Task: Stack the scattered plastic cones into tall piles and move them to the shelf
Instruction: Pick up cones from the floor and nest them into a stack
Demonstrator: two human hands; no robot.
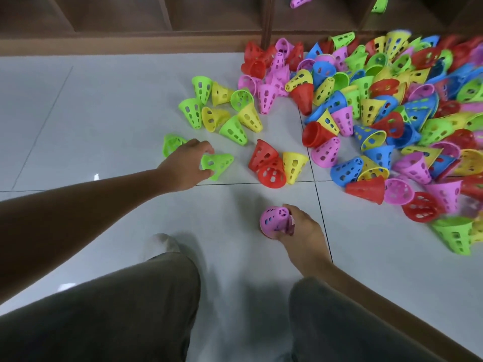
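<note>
Left hand [187, 165] grips a green perforated plastic cone [218, 164] lying on the white tiled floor [104, 113]. Right hand [300, 228] holds a pink perforated plastic cone [274, 221]. Multicoloured cone heap [392, 113] sits beside the brown wooden shelf [156, 22].

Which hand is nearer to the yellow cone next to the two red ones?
Left. The left hand grips a green cone just left of the red pair beside the yellow cone; the right hand holds a pink cone lower in view.

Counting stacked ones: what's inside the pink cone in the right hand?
The pink cone in the right hand shows only its perforated narrow end. A darker pink-red edge peeks beside the fingers; the inside is hidden.
</note>
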